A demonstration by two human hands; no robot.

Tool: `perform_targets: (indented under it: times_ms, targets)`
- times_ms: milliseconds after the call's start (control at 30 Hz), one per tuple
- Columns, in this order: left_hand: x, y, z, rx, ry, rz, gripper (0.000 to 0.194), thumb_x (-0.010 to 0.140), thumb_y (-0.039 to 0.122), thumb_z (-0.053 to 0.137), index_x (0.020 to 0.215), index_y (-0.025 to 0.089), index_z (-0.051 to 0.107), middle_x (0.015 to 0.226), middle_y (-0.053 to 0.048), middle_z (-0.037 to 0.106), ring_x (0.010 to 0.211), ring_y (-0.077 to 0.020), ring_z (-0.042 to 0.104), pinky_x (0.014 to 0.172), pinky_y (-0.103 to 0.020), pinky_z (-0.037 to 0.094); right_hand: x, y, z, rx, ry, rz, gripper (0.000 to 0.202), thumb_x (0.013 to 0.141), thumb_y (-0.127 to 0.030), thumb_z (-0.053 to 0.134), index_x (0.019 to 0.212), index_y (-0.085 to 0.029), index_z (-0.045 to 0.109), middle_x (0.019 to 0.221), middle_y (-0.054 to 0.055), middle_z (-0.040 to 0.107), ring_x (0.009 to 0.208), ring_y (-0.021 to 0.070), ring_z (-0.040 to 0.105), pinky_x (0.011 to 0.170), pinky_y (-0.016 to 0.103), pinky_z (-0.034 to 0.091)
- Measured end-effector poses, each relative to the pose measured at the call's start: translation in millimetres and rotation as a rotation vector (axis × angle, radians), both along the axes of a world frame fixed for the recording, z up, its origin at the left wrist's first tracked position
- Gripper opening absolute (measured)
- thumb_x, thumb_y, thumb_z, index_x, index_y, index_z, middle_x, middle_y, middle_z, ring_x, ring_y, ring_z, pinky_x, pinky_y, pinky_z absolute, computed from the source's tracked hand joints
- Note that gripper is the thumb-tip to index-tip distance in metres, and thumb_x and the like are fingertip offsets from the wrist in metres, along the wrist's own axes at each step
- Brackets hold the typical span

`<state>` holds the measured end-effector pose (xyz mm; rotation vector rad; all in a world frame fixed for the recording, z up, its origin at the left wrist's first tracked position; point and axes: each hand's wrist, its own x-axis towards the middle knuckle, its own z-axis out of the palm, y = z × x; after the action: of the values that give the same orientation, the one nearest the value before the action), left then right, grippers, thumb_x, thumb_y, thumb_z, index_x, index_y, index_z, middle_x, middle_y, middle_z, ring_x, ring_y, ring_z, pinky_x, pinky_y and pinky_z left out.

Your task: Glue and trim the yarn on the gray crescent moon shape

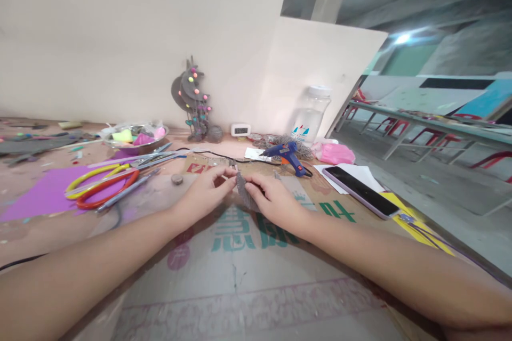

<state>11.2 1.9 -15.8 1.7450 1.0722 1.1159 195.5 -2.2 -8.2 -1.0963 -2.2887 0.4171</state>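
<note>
A small grey piece (246,194) is held up over the printed cardboard sheet (192,287), between my two hands. My right hand (276,197) pinches it from the right with thumb and fingers. On its left side, my left hand (210,192) has thumb and fingertips pressed together at the piece's upper edge; whether they grip the piece or something tiny beside it is too small to tell. Just behind the hands lies a blue glue gun (288,155). A small round grey disc (177,179) rests left of my left hand.
Yellow and red-handled scissors (108,192) lie on purple sheet (40,194) at left, near a metal bowl (152,140). Behind stand a grey decorated moon figure (192,90), a small clock (240,130) and a clear bottle (312,117). A phone (362,192) lies at right.
</note>
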Motion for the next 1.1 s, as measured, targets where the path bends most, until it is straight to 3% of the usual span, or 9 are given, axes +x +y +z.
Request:
perform_targets:
  times_ms: [133, 233, 433, 600, 833, 967, 1100]
  targets:
    - [0, 0, 2.1, -0.003, -0.051, 0.035, 0.022, 0.084, 0.037, 0.056, 0.087, 0.016, 0.062, 0.072, 0.0, 0.061, 0.065, -0.0135, 0.055, 0.061, -0.024, 0.043, 1, 2, 3.2, -0.016, 0.056, 0.011, 0.021, 0.094, -0.023, 0.042, 0.093, -0.018, 0.063, 0.09, 0.004, 0.068, 0.081, 0.0166, 0.059, 0.073, 0.028, 0.04]
    - [0, -2, 4.8, -0.037, -0.089, 0.026, 0.03, 0.085, 0.044, 0.053, 0.078, 0.016, 0.061, 0.072, -0.001, 0.061, 0.066, -0.0145, 0.057, 0.063, -0.025, 0.044, 1, 6, 5.1, -0.052, 0.152, 0.002, 0.02, 0.092, -0.024, 0.044, 0.084, -0.018, 0.061, 0.082, 0.002, 0.065, 0.076, 0.0148, 0.057, 0.07, 0.026, 0.04]
    - [0, -8, 2.5, -0.052, 0.07, -0.028, 0.026, 0.08, 0.043, 0.062, 0.078, 0.017, 0.063, 0.073, -0.001, 0.064, 0.069, -0.016, 0.058, 0.064, -0.026, 0.044, -2, 9, 11.3, -0.245, 0.345, -0.025, 0.015, 0.086, -0.023, 0.05, 0.083, -0.017, 0.063, 0.081, 0.001, 0.067, 0.076, 0.0144, 0.059, 0.074, 0.026, 0.044]
    - [1, -8, 4.1, -0.022, 0.05, -0.015, 0.023, 0.081, 0.04, 0.06, 0.076, 0.018, 0.062, 0.069, 0.001, 0.064, 0.066, -0.0154, 0.058, 0.062, -0.025, 0.045, 0, 5, 17.6, -0.225, 0.289, -0.081, 0.017, 0.085, -0.026, 0.054, 0.084, -0.016, 0.068, 0.083, 0.002, 0.071, 0.077, 0.015, 0.062, 0.074, 0.026, 0.045]
    - [-1, -6, 9.2, -0.007, 0.03, 0.144, 0.032, 0.08, 0.04, 0.063, 0.101, 0.017, 0.071, 0.088, -0.005, 0.073, 0.077, -0.019, 0.064, 0.073, -0.029, 0.048, -2, 8, 7.2, -0.279, 0.292, -0.041, 0.018, 0.086, -0.027, 0.054, 0.088, -0.018, 0.07, 0.081, 0.001, 0.071, 0.07, 0.014, 0.062, 0.065, 0.025, 0.045]
    - [0, -8, 10.4, 0.034, 0.068, 0.134, 0.026, 0.082, 0.038, 0.061, 0.092, 0.018, 0.072, 0.095, -0.005, 0.074, 0.084, -0.0194, 0.064, 0.077, -0.028, 0.047, -3, 6, 5.3, -0.272, 0.286, -0.011, 0.018, 0.087, -0.026, 0.053, 0.089, -0.019, 0.07, 0.083, 0.0, 0.072, 0.073, 0.014, 0.063, 0.067, 0.025, 0.046]
    - [0, -10, 13.3, 0.052, 0.105, 0.111, 0.023, 0.083, 0.037, 0.058, 0.082, 0.017, 0.07, 0.083, -0.003, 0.072, 0.079, -0.0191, 0.063, 0.074, -0.027, 0.046, -3, 3, 5.3, -0.214, 0.262, -0.007, 0.017, 0.087, -0.025, 0.053, 0.089, -0.02, 0.069, 0.083, 0.0, 0.071, 0.074, 0.0142, 0.063, 0.068, 0.025, 0.046]
